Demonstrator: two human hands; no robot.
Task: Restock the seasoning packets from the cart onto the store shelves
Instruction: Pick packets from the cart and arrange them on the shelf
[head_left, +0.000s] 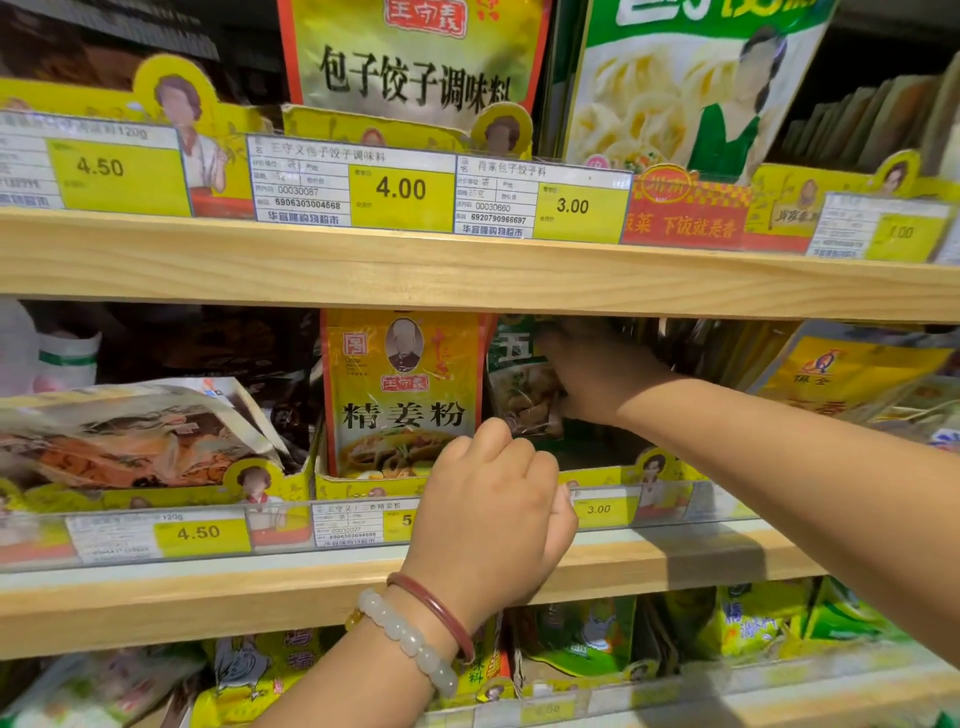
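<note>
Restocking under way on the middle shelf (467, 582).
Right hand (597, 374) fingers pinch a green packet (519, 384) into its row; left hand (493, 514) curled, grip unclear; cart unseen.
</note>
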